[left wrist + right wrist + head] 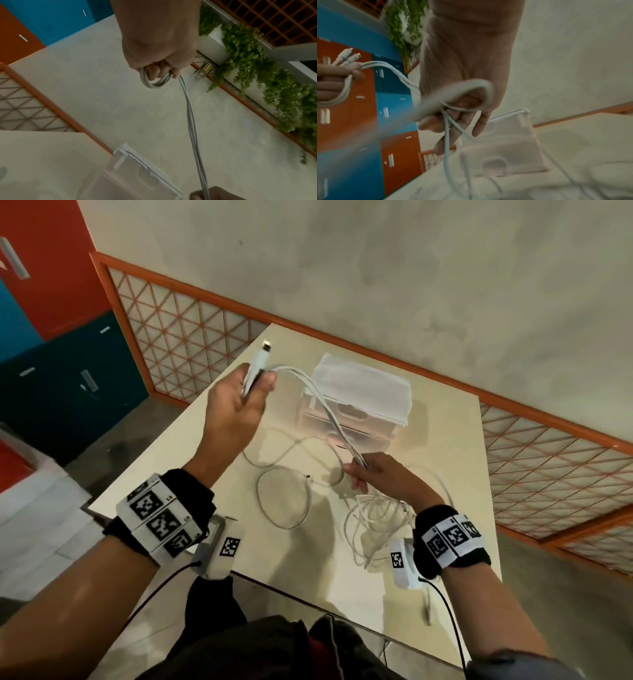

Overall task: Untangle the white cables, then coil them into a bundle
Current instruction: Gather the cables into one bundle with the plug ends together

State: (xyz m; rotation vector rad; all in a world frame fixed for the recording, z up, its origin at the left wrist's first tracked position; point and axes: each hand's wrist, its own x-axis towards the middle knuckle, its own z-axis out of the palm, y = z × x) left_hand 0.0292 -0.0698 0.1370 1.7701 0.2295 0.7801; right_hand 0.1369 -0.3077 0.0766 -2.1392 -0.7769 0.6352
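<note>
Several white cables [325, 409] run taut between my two hands above the table [445, 474]. My left hand [239, 402] is raised and grips the plug ends, with a connector [265, 347] sticking up past the thumb; the left wrist view shows a short cable loop [154, 81] curled in the fingers [157, 71]. Lower and to the right, my right hand [370, 474] holds the same strands, which pass between its curled fingers [453, 121] in the right wrist view. Loose cable loops [284, 494] lie on the table, and a tangled heap [376, 525] lies beneath my right wrist.
A clear plastic box [356, 412] with white paper on top stands on the table behind the cables. An orange lattice railing [178, 326] runs along the wall beyond. Blue and orange lockers [51, 302] stand to the left. The table's near edge [308, 601] is close to my body.
</note>
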